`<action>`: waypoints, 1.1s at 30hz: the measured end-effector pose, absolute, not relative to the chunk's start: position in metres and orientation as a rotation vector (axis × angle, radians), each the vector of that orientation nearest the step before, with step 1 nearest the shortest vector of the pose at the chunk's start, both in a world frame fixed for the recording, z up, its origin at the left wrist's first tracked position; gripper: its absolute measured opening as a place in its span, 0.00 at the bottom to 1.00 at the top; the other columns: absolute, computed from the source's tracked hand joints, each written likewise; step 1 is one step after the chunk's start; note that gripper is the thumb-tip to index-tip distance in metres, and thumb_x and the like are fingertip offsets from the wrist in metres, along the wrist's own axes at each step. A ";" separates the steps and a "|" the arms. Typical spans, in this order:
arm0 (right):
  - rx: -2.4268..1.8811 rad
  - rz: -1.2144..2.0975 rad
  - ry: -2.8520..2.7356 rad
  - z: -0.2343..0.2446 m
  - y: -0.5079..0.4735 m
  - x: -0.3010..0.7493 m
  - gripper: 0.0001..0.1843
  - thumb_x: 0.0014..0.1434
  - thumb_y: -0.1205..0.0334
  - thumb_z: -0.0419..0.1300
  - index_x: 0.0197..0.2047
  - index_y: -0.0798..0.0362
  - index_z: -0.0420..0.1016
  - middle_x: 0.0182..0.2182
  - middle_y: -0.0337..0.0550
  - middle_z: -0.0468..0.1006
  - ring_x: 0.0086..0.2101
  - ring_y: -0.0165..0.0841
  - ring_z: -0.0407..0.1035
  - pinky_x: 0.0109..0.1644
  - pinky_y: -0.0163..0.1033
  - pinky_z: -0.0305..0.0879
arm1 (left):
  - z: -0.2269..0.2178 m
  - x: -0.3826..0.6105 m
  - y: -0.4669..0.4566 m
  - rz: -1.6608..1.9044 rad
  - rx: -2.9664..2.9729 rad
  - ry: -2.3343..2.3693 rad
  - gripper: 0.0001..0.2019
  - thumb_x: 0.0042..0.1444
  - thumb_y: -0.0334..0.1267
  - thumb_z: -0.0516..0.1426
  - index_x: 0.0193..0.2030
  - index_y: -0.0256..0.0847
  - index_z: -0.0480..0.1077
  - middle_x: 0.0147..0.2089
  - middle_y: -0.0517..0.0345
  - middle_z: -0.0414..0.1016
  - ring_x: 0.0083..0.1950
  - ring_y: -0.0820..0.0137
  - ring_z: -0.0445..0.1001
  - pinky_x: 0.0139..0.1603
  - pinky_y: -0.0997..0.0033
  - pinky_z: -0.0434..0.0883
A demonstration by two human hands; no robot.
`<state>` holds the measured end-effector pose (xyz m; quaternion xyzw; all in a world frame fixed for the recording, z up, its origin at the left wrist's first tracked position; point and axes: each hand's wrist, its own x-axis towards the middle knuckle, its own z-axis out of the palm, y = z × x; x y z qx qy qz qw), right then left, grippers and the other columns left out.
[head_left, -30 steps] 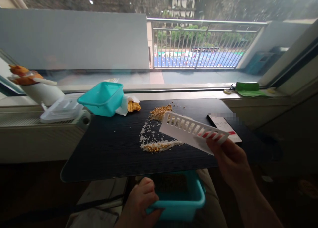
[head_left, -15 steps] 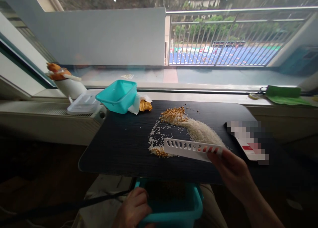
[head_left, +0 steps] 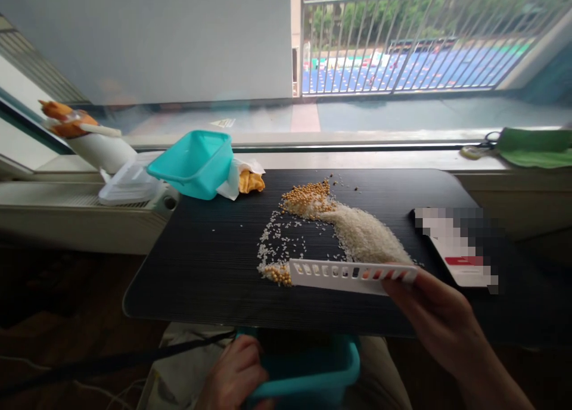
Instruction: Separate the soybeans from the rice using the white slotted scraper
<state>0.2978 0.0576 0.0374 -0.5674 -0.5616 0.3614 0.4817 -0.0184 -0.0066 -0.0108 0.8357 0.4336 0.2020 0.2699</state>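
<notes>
My right hand [head_left: 440, 320] grips one end of a white slotted plastic scraper [head_left: 344, 275], which stands on edge on the black table [head_left: 201, 267] just in front of a pile of white rice [head_left: 364, 237]. A heap of yellow beans [head_left: 308, 196] lies at the far end of the rice, and a few beans sit at the scraper's left tip. My left hand [head_left: 235, 377] holds the rim of a teal plastic bin [head_left: 308, 371] below the table's near edge.
A second teal bin [head_left: 194, 162] leans at the table's back left, beside a clear lid [head_left: 127, 183], a white cup [head_left: 100, 148] and a yellow wrapper [head_left: 250, 182]. A card [head_left: 456, 243] lies at the right. A green cloth [head_left: 536, 146] rests on the windowsill.
The scraper came down from a raised, tilted position to stand on the table in front of the rice. The camera tilted downward. My left hand stayed on the lower bin.
</notes>
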 end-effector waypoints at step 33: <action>-1.396 0.935 -1.279 0.043 0.052 0.299 0.07 0.61 0.58 0.62 0.41 0.42 0.82 0.36 0.35 0.85 0.37 0.32 0.78 0.43 0.28 0.72 | -0.006 -0.004 -0.004 0.624 2.228 1.243 0.10 0.53 0.27 0.55 0.22 0.39 0.69 0.26 0.55 0.71 0.37 0.61 0.71 0.34 0.66 0.71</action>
